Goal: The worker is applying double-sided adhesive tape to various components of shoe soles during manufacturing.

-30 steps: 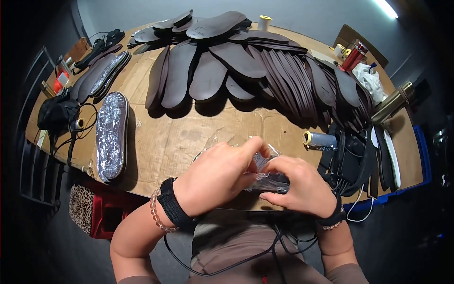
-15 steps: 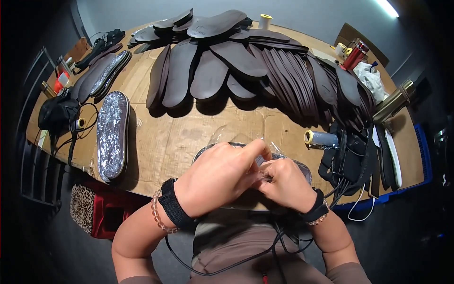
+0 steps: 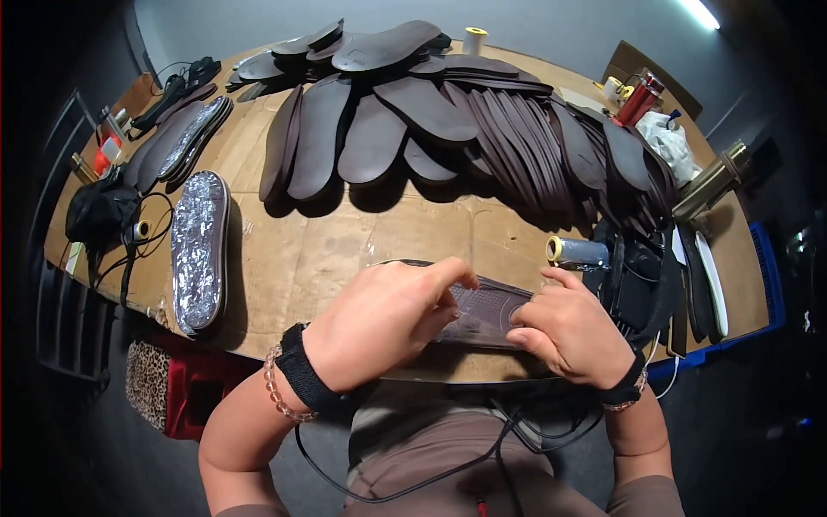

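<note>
A dark brown insole with a textured pattern lies crosswise at the table's front edge, shiny in places. Over its left part is my left hand, with fingers bent down and the thumb behind them. What the fingertips pinch is hidden. At the insole's right end, my right hand has its fingers curled and thumb close to them, with one finger raised. Whatever lies inside that grip is too small to make out. To the left stands a bundle of insoles wrapped in clear film.
Many loose dark insoles fan across the far side. A film roll lies right of my hands, beside black straps and cables. A metal cylinder and a red flask stand at the right. A black pouch sits far left.
My hands were together over the insole's middle and have moved apart, the right one going rightward. The insole's patterned surface now shows between them. Loose clear film behind the hands is no longer visible.
</note>
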### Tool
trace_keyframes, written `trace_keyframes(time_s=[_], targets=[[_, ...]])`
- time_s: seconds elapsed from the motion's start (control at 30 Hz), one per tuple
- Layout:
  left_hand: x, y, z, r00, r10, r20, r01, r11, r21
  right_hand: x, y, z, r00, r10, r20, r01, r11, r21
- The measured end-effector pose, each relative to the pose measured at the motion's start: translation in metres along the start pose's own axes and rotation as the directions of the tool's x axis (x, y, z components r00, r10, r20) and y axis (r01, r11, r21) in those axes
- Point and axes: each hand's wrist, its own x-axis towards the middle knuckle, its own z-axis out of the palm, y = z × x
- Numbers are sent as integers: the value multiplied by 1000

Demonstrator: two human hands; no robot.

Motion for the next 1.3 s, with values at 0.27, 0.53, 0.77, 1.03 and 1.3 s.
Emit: trace_keyframes(time_s=[0.27,0.53,0.77,1.03,1.3], targets=[[6,3,0,998,-49,45,50,999,-18,-15,16,-9,994,-63,-89,50,989,-137],[11,6,-2,994,-74,79,71,997,40,-18,21,-9,976,-53,-209,-7,961,-277],[14,11,0,996,-5,90,-5,994,112,-19,24,-6,958,72,-278,-189,888,-420],[19,9,3,996,0,88,-10,993,114,-30,41,-19,986,18,-163,-68,951,-303],[23,6,1,997,-3,80,-9,988,156,-36,49,-12,975,55,-213,-86,986,-142]])
